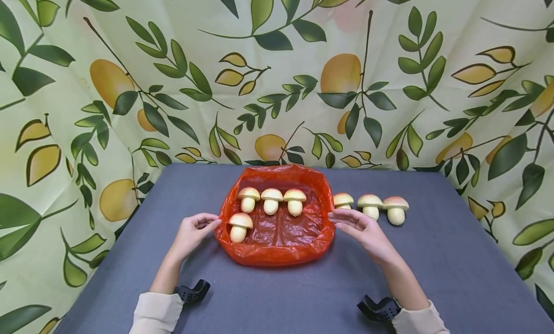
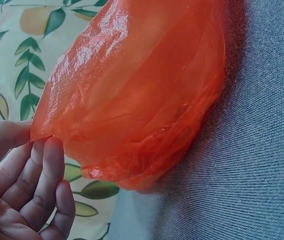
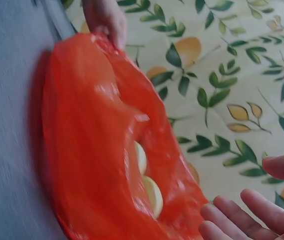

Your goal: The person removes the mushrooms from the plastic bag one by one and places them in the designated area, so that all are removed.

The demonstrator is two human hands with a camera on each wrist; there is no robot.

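Currently, the left hand (image 1: pixel 193 234) pinches the left rim of the red bag (image 1: pixel 277 257), while the right hand (image 1: pixel 364 231) has a wide grip, fingertips at the right rim. Drawing both sides evenly apart, gently and low, should spread the mouth without tipping the 4 mushrooms (image 1: pixel 271 202) inside; 3 mushrooms (image 1: pixel 370 201) on the surface (image 1: pixel 277 298) sit just right of the bag

Underneath the left hand (image 1: pixel 193 234) and right hand (image 1: pixel 367 233) spreads a blue-grey tabletop (image 1: pixel 281 298), finely ribbed up close. Beyond them, past its far edge, I see a pale cloth wall (image 1: pixel 298 60) printed with green leaves (image 1: pixel 433 48) and orange fruit (image 1: pixel 341 73), wrapping round on either side. The light is soft.
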